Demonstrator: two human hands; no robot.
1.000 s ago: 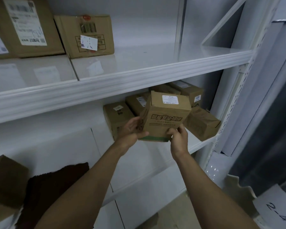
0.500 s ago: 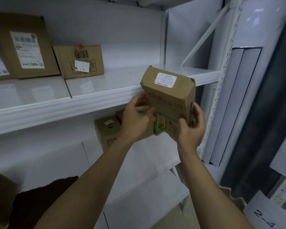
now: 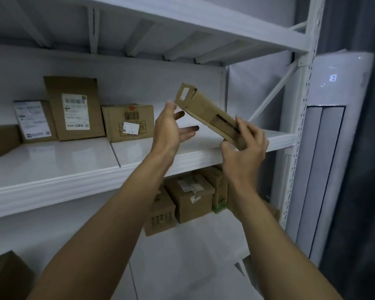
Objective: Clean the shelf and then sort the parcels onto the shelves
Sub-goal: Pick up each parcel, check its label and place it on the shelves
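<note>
Two bare forearms reach up from the lower edge of the view. The right hand (image 3: 245, 148) holds the low end of a flat brown cardboard parcel (image 3: 208, 114), its grip curled round that end with fingers over the printed face. The parcel slants up to the left in the air above the front of the middle shelf (image 3: 74, 169). The left hand (image 3: 169, 131) stands beside the parcel's upper end with its grip spread and fingers straight. Its thumb tip is at the parcel's corner, though whether it touches is hard to tell.

The shelf is glossy white board with a ribbed front lip, carried on a perforated white metal upright (image 3: 299, 126). Labelled cardboard boxes (image 3: 74, 109) stand along its back wall. More boxes (image 3: 191, 198) sit on the lower shelf (image 3: 193, 256). Right of the rack stands a tall white unit (image 3: 333, 126) showing "18", with a dark curtain (image 3: 366, 29) behind it.
</note>
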